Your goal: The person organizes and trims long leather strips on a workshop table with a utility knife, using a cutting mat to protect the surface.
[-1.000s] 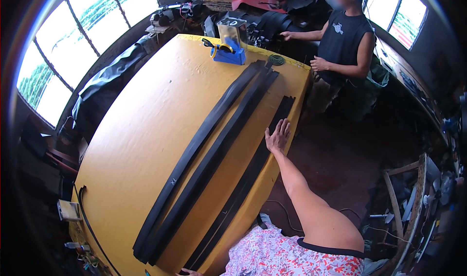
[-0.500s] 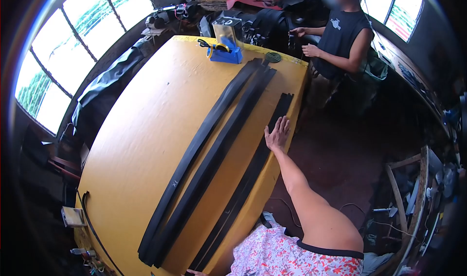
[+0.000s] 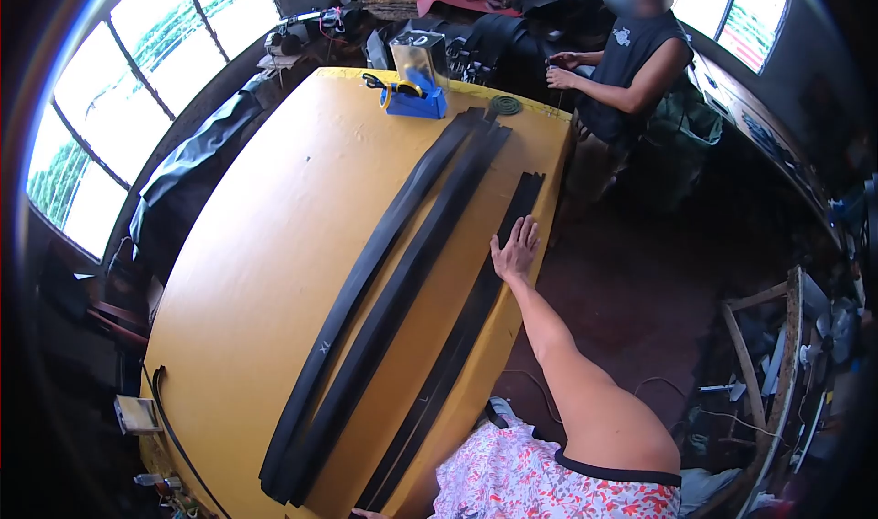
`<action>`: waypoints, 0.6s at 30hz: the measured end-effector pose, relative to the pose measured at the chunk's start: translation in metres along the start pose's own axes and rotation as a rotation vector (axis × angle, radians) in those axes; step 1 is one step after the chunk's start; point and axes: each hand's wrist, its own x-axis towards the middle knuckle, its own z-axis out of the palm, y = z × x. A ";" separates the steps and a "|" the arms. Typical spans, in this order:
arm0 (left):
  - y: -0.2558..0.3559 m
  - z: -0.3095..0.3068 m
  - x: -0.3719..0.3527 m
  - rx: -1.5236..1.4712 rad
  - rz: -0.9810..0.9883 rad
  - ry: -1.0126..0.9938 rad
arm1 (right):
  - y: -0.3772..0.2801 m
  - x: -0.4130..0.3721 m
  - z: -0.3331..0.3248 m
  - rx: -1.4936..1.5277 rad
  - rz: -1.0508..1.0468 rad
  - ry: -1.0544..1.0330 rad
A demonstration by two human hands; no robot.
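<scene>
My right hand (image 3: 516,250) lies flat, palm down with its fingers stretched out, on the far part of a narrow black strip (image 3: 462,341) near the table's right edge. At the bottom edge of the view, only a bit of my left hand (image 3: 368,513) shows, by the near end of the same strip; its fingers are mostly hidden. A chalk-like mark shows on that strip. To its left, two wider black strips (image 3: 402,297) run lengthwise over the yellow tabletop (image 3: 247,272), the leftmost bearing a pale X-like mark.
At the table's far end are a blue tape dispenser (image 3: 413,104), a metal tin (image 3: 420,57) and a green coil (image 3: 505,106). A co-worker (image 3: 640,62) stands beyond the far right corner. A wooden frame (image 3: 755,363) leans at right. Windows line the left.
The whole view has shifted slightly left. My right hand stays flat on the narrow strip, and the strips look unmoved. The co-worker's hands have shifted a little.
</scene>
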 end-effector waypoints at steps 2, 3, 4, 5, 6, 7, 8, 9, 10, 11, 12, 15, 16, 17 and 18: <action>0.012 -0.007 0.016 0.009 0.004 0.021 | -0.004 0.001 -0.001 0.035 0.005 0.015; 0.019 -0.009 0.019 0.007 0.006 0.026 | -0.004 0.001 -0.001 0.015 0.008 0.015; 0.022 -0.015 0.019 0.010 0.012 0.022 | -0.002 0.003 -0.002 0.008 0.011 0.011; 0.015 -0.022 0.018 0.024 0.021 0.017 | -0.002 0.006 -0.004 0.022 -0.005 0.029; -0.003 -0.035 0.020 0.053 0.038 0.014 | -0.003 0.002 -0.003 0.039 -0.021 0.030; -0.028 -0.019 0.017 -0.072 -0.046 -0.201 | -0.003 0.001 0.000 0.068 -0.014 0.045; -0.023 -0.025 0.018 0.024 0.013 -0.116 | -0.002 0.001 0.005 0.052 -0.020 0.049; -0.022 -0.029 0.020 0.069 -0.007 -0.165 | 0.000 0.003 0.009 0.033 -0.029 0.059; -0.030 -0.020 0.016 0.089 -0.069 -0.259 | 0.002 0.007 0.009 0.019 -0.035 0.035; -0.036 -0.012 0.010 0.085 -0.075 -0.228 | 0.002 0.006 0.008 0.020 -0.033 0.038; -0.035 -0.015 0.012 0.110 -0.087 -0.272 | 0.001 0.004 0.008 0.027 -0.032 0.046; -0.019 -0.029 0.023 0.094 -0.028 -0.209 | -0.003 0.006 0.006 -0.005 -0.022 0.021; -0.008 -0.039 0.027 0.122 -0.035 -0.229 | -0.002 0.008 0.009 -0.002 -0.017 0.023; -0.010 -0.026 0.027 -0.046 0.033 -0.161 | 0.000 0.010 0.006 0.039 -0.021 0.010; -0.016 -0.021 0.025 -0.192 0.090 -0.090 | 0.000 0.015 -0.001 -0.024 -0.052 0.024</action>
